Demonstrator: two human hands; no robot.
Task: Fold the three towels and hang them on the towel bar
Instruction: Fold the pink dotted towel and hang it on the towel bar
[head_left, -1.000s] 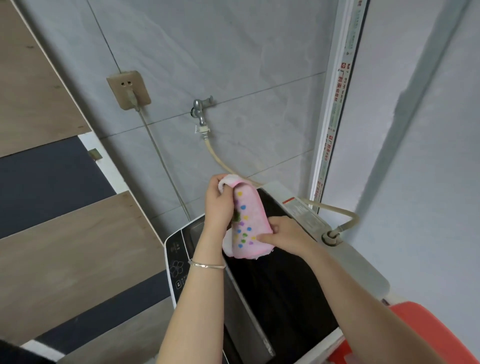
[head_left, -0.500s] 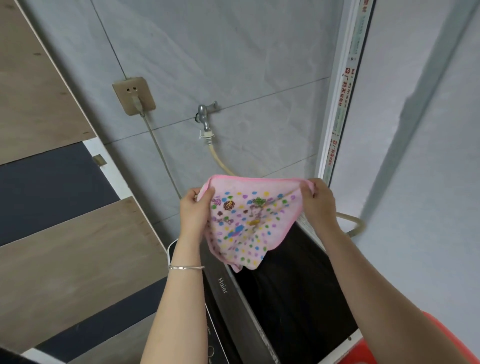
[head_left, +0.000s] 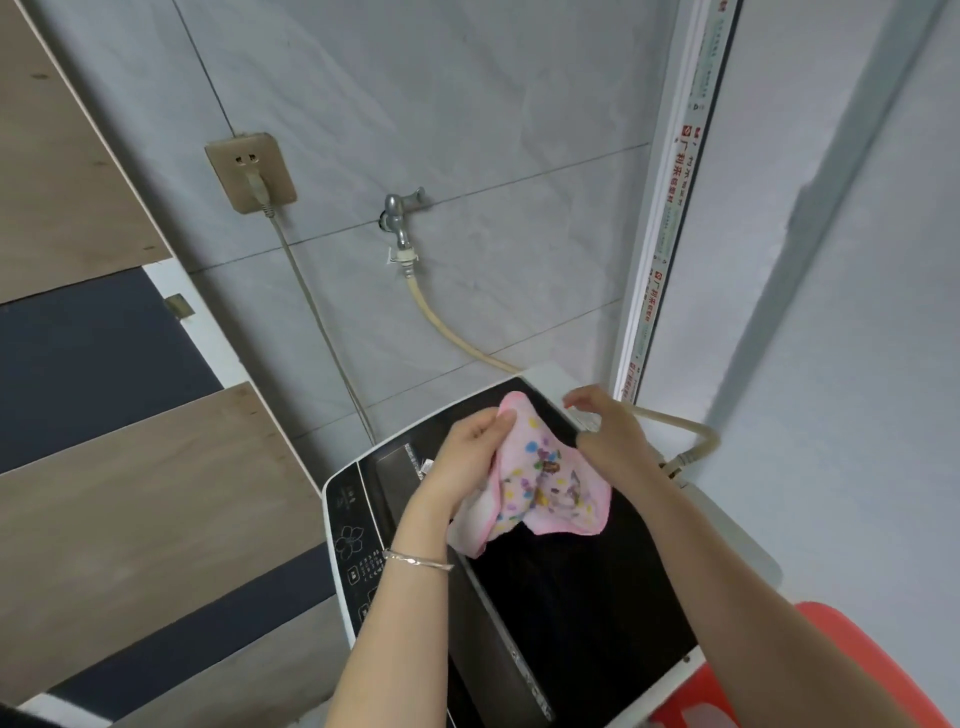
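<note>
Since half a second ago, when both hands spread it wide, the towel (head_left: 540, 483) is bunched over the washing machine (head_left: 571, 597); left hand (head_left: 467, 457) grips it, right hand (head_left: 608, 431) released, fingers open: fold underway

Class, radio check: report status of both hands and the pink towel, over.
Left hand pinching pink towel at its top corner. Right hand on its right side, fingers loose. Towel bunched above washing machine. No towel bar in view.
</note>
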